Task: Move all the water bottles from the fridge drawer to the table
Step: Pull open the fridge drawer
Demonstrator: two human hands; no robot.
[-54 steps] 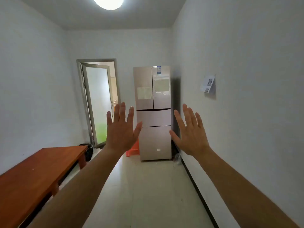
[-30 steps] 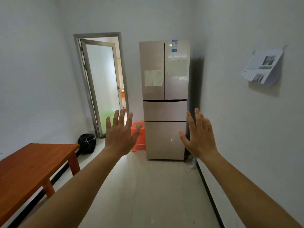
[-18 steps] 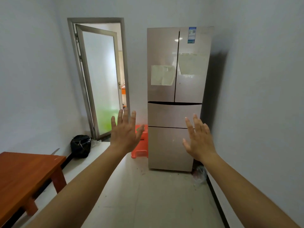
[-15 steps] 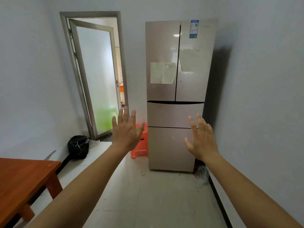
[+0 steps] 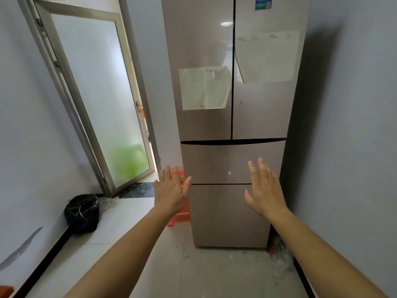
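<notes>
Pinkish-beige glossy fridge drawers point(image 5: 232, 162) are shut, water bottles unseen (presumably inside); your left hand point(image 5: 171, 194) and right hand point(image 5: 265, 192) hover empty, fingers point(image 5: 263, 168) spread. Yank a drawer hard and bottles may roll.

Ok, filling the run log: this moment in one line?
drawers shut | left hand open | right hand open | bottles unseen

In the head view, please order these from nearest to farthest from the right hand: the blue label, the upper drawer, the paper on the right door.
1. Upper drawer, just behind the right hand.
2. Paper, higher, on the right door.
3. Blue label, at the very top.
</notes>
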